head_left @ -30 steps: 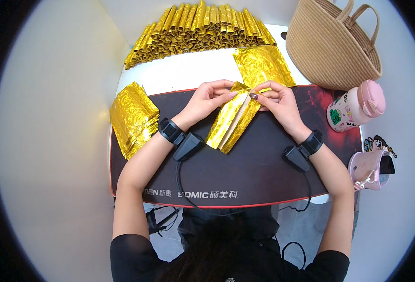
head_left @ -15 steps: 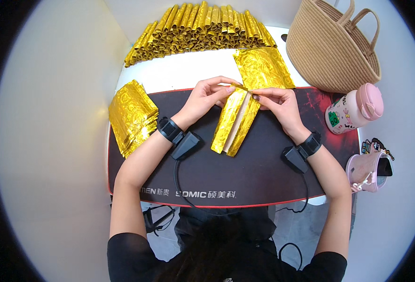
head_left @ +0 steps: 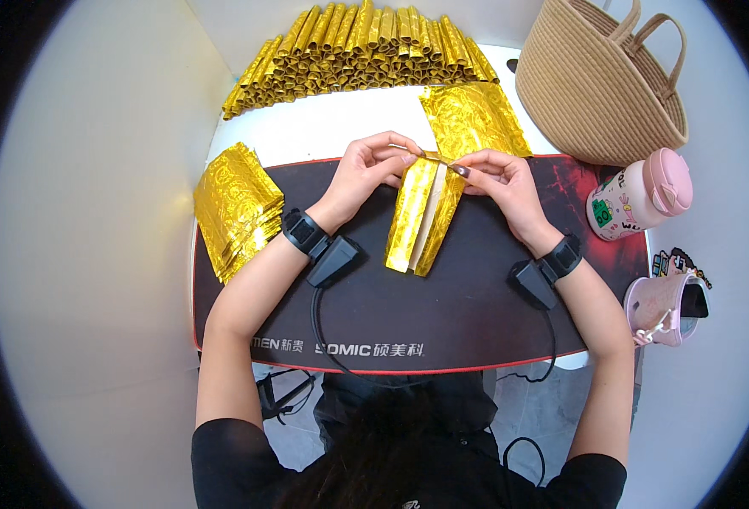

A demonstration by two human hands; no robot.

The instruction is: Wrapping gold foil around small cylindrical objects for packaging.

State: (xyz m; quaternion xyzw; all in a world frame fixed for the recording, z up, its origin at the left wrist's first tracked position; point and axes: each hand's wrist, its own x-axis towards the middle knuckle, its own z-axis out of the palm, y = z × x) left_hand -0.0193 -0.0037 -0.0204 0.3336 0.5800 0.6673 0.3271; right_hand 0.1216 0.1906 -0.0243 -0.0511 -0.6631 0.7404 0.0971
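Between my hands is a sheet of gold foil paper (head_left: 406,222), its two long sides folded inward so that a pale strip shows down the middle. My left hand (head_left: 378,163) pinches the far left corner. The far right corner is gripped between the thumb and fingers of my right hand (head_left: 495,180). Along the far end, a narrow edge is turned over toward me. Its near end hangs free above the black desk mat (head_left: 476,314). To the left lies a fanned stack of flat gold foil sheets (head_left: 237,208); another gold stack (head_left: 476,120) lies beyond my right hand.
Many rolled gold paper tubes (head_left: 357,55) are piled at the back. On the right stand a woven basket (head_left: 599,85), a white bottle with a pink lid (head_left: 637,199) and a pink holder (head_left: 653,310). Cables run from black wrist devices (head_left: 333,261) on my arms.
The far edge of the gold sheet is folded over more toward me. Its near end has swung slightly, and the sheet looks a little shorter.
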